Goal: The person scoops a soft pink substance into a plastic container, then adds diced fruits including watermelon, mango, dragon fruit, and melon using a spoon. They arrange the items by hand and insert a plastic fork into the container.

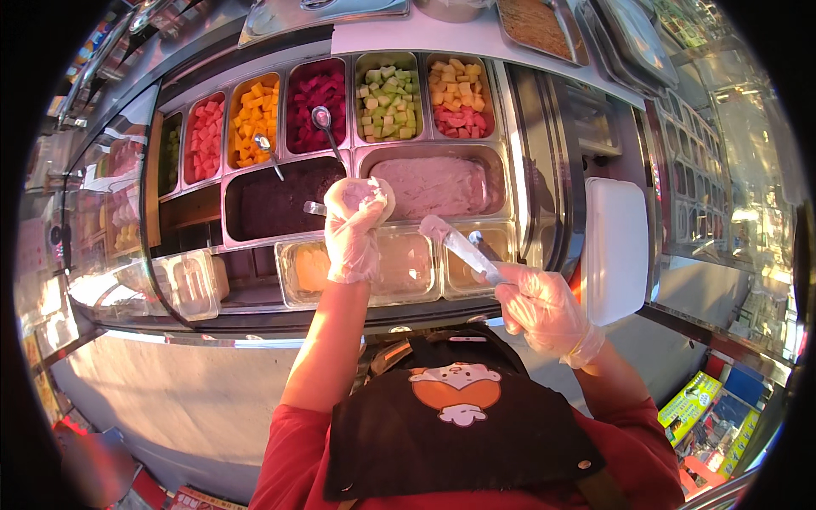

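My left hand [353, 238], in a clear plastic glove, is closed around a pale round piece [386, 197] with lilac paste on it. I cannot tell whether that piece is a wrapper or a small cup. My gloved right hand [548, 310] grips a spatula [467, 255], its tip coated in lilac paste and pointing up and left. Just beyond both hands lies a metal pan of lilac paste [438, 185]. Left of it is a pan of dark purple filling [276, 204], partly hidden by my left hand. A clear handle end [314, 207] shows beside that hand.
Along the back stand pans of red cubes [206, 140], orange cubes [253, 115], magenta cubes [316, 93], green cubes [388, 98] and yellow-and-pink cubes [459, 89]. Two spoons [323, 123] rest there. Clear lidded containers [404, 263] line the near side. A white box [616, 251] stands right.
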The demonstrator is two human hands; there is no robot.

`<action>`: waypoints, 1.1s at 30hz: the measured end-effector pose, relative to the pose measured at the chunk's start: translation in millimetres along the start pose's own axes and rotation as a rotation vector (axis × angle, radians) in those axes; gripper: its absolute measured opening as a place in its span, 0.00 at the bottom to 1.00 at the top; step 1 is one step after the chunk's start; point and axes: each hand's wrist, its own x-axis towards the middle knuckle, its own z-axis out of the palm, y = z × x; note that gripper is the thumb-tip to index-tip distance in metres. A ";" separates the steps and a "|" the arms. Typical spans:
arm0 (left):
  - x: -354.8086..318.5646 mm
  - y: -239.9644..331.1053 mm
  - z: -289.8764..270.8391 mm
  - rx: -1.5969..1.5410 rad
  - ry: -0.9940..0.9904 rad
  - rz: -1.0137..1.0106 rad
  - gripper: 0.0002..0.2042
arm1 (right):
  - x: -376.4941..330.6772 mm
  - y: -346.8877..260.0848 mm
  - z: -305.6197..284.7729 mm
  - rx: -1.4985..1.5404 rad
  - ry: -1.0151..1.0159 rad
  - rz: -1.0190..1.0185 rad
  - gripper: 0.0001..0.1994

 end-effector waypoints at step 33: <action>-61.0 36.2 -4.0 0.087 -0.103 -0.334 0.10 | 11.1 54.4 59.0 -0.361 0.323 -0.320 0.12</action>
